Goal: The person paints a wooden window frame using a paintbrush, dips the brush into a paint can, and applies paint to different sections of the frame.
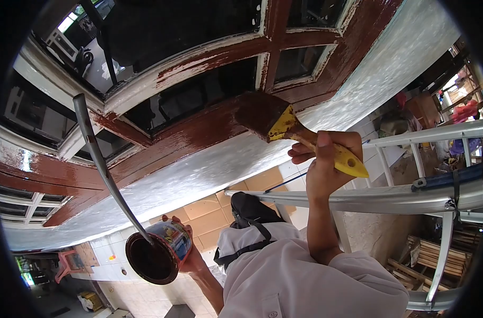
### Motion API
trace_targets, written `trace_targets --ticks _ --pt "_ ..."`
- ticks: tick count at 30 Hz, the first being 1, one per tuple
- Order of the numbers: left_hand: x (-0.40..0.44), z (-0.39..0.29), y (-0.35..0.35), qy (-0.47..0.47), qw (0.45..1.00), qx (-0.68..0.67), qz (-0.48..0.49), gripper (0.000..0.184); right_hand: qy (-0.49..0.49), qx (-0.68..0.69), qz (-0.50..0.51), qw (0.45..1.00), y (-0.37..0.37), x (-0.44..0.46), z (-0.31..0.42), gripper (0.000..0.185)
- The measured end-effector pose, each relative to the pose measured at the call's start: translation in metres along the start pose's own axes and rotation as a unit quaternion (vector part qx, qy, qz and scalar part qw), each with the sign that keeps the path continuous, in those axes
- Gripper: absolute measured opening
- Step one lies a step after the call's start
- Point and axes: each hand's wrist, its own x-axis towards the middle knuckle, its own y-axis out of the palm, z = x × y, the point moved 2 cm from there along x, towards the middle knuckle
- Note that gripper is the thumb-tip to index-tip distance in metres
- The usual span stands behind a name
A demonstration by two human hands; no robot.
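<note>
My right hand point(329, 159) is closed around the yellow handle of a wide paintbrush point(281, 124). Dark brown paint coats its bristles, which lie against the lower rail of the brown window frame point(199, 132). Lower on the left, my left hand point(191, 249) grips a paint can point(170, 241) with a colourful label. The can is tilted toward me, its inside dark with brown paint. A long curved grey bar point(101, 159) runs up from the can's mouth toward the window; whether it stands in the paint I cannot tell.
An aluminium ladder point(368, 196) extends on the right, close by my body. Below the window runs a pale wall point(241, 164). Flattened cardboard point(207, 222) lies on the tiled floor, with a red plastic stool point(69, 265) at left and wooden crates point(437, 259) at right.
</note>
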Motion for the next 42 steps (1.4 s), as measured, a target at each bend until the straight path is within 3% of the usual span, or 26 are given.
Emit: trace_targets --ticks 5,14,23,29,38,42 --pt "0.0 0.001 0.0 -0.002 1.0 0.0 -0.002 0.079 -0.013 -0.02 -0.012 1.0 -0.004 0.003 0.006 0.031" --pt "0.002 0.004 0.003 -0.004 1.0 0.0 -0.001 0.08 0.05 0.013 -0.028 0.998 0.001 0.007 0.004 0.03" --pt "0.0 0.001 0.001 -0.003 1.0 0.005 0.0 0.079 0.051 -0.035 -0.101 0.993 0.002 0.007 0.016 0.03" --pt "0.0 0.001 0.0 -0.001 1.0 0.009 0.0 0.078 0.06 0.022 -0.055 0.996 0.009 0.004 0.012 0.032" --pt "0.0 0.001 0.001 0.008 1.0 -0.003 -0.011 0.079 0.043 -0.075 -0.132 0.988 0.01 0.007 0.012 0.024" --pt "0.0 0.0 0.001 0.004 1.0 0.003 -0.01 0.079 0.036 -0.036 -0.124 0.991 0.009 0.002 0.014 0.027"
